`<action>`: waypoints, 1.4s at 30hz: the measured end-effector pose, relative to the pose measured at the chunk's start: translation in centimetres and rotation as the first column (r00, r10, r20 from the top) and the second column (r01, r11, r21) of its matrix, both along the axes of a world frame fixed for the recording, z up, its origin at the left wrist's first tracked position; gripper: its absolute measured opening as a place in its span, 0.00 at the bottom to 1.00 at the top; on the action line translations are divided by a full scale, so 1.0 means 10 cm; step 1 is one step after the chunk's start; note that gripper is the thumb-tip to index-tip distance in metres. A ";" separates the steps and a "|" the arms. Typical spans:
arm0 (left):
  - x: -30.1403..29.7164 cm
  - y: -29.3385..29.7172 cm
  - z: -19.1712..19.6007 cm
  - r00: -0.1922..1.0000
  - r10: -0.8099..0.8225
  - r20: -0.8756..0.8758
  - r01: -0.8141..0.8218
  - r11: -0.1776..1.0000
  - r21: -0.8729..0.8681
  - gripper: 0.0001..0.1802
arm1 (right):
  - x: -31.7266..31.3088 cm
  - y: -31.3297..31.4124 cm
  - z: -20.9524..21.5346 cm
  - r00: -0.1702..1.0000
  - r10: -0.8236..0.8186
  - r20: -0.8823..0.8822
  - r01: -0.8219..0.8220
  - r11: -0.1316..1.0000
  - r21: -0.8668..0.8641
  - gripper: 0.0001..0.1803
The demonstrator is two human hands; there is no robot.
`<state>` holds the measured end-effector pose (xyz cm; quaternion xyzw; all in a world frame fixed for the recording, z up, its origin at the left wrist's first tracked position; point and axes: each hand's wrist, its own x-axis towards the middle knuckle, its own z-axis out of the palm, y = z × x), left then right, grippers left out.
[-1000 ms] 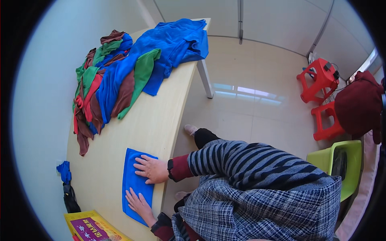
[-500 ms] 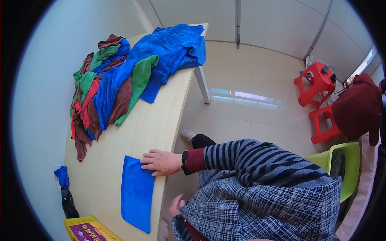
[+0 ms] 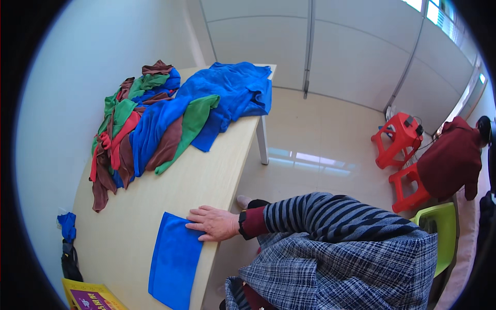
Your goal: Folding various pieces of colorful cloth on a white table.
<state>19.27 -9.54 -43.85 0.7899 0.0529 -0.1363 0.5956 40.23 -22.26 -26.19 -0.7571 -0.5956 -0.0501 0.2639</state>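
Blue cloth [image 3: 174,264] lies L of R hand [image 3: 213,223], edge under flat, unclenched fingers.

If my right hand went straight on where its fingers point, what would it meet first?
Probably the folded blue cloth, whose edge your right hand seems to overlap; exact contact is unclear.

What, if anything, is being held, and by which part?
No grip shows: the right hand lies open, fingers at the upper-right corner of the folded blue cloth. The left hand is out of view; its hold cannot be told.
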 end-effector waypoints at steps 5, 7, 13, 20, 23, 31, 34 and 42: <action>0.25 0.01 -0.15 0.999 -0.034 0.018 0.035 0.998 -0.057 0.22 | 0.01 0.07 -0.04 1.000 -0.002 0.011 0.002 0.999 0.032 0.34; 0.32 0.03 -0.26 0.999 -0.045 0.011 0.045 0.995 -0.087 0.22 | 0.01 0.09 -0.08 1.000 0.009 -0.027 -0.009 1.000 -0.004 0.35; 0.36 0.14 -0.64 0.998 -0.047 -0.040 0.038 0.977 -0.208 0.23 | 0.09 0.12 0.03 0.991 -0.008 -0.131 -0.003 0.997 -0.083 0.38; 0.73 0.44 -0.59 0.997 -0.082 -0.012 0.075 0.953 -0.293 0.23 | 0.05 0.14 0.16 0.992 -0.084 -0.098 0.057 0.965 -0.255 0.41; 0.88 0.50 -0.38 0.995 -0.092 0.032 0.097 0.954 -0.284 0.23 | 0.00 0.13 0.15 0.990 -0.112 -0.090 0.081 0.951 -0.298 0.41; 0.86 0.61 0.22 0.978 -0.164 0.127 0.178 0.978 -0.108 0.23 | -0.13 0.05 0.09 0.994 -0.105 -0.011 0.101 0.977 -0.186 0.40; 0.61 0.38 0.30 0.976 -0.177 0.125 0.187 0.979 -0.077 0.23 | -0.14 0.03 0.09 0.991 -0.132 0.026 0.134 0.984 -0.114 0.40; -0.07 0.12 0.69 0.992 -0.085 0.098 0.083 0.996 0.018 0.24 | -0.08 0.02 -0.03 0.986 -0.140 -0.090 0.147 0.987 0.068 0.36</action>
